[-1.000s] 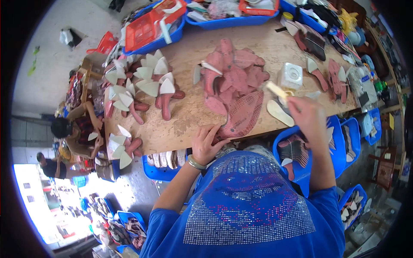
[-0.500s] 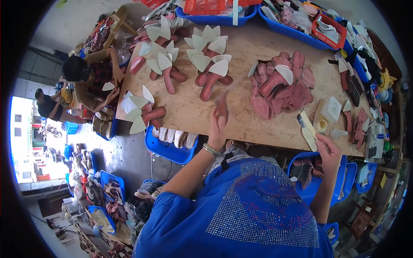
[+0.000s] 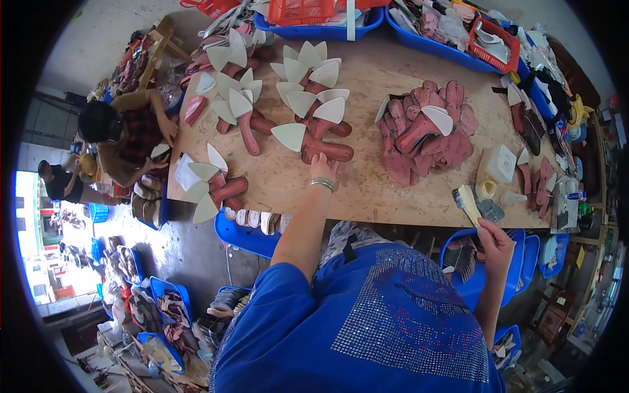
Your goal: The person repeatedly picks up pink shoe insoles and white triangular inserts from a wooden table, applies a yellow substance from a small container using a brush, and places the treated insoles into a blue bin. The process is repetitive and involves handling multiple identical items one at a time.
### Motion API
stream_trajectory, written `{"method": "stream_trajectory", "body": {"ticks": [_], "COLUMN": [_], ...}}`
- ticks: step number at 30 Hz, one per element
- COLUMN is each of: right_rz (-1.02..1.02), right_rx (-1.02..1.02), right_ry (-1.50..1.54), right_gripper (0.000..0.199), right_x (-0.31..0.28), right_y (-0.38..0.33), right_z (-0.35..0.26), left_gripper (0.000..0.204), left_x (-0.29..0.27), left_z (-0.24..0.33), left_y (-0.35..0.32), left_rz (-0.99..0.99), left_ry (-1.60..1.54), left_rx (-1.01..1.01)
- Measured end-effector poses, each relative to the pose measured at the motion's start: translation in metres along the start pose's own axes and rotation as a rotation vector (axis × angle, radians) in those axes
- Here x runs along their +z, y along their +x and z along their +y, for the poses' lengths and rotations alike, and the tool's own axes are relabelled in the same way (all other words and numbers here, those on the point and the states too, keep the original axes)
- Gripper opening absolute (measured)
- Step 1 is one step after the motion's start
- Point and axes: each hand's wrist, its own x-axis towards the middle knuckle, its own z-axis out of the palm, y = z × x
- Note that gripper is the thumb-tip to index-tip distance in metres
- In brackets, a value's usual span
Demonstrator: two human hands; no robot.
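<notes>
My left hand (image 3: 323, 168) reaches over the table, its fingertips closed on the near edge of a dark red shoe insole (image 3: 333, 152). A pale, pointed toe piece (image 3: 288, 136) sticks out from the left end of this insole, which lies against a fanned stack of similar insoles (image 3: 327, 110). My right hand (image 3: 496, 243) grips a flat, pale-handled brush (image 3: 467, 204) at the table's front edge. Next to the brush are a white plastic jug (image 3: 499, 164) and a small dark grey pad (image 3: 490, 210). A heap of red insoles (image 3: 429, 147) lies between my hands, farther in.
More fanned stacks (image 3: 246, 128) stand on the left of the wooden table (image 3: 367, 190). Blue bins (image 3: 426, 39) and a red basket (image 3: 495, 46) line the far edge. A blue tub of shoes (image 3: 246, 236) is below the front edge. Another person (image 3: 131, 131) works at left.
My left hand has moved forward and slightly left, bringing a red insole onto the near side of the middle stack. The brush stays in my right hand near the jug, and a grey pad now shows beside it.
</notes>
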Motion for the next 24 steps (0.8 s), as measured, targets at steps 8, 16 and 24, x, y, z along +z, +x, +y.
{"method": "stream_trajectory", "body": {"ticks": [8,16,24], "right_rz": [0.111,0.145,0.160], "right_rx": [-0.033,-0.114,-0.104], "right_ry": [-0.103,-0.101,-0.099], "right_gripper": [0.024,0.026,0.026], "right_x": [-0.016,-0.038,-0.052], "right_y": [-0.005,0.000,0.004], "right_z": [0.018,0.040,0.047], "left_gripper": [0.043,0.038,0.034], "left_x": [0.021,0.015,0.027], "left_z": [-0.002,-0.012,-0.016], "left_y": [0.032,0.040,0.037], "left_rz": [0.084,0.155,0.164], "left_ry": [-0.031,0.013,0.112], "left_rx": [0.053,-0.039,0.013]}}
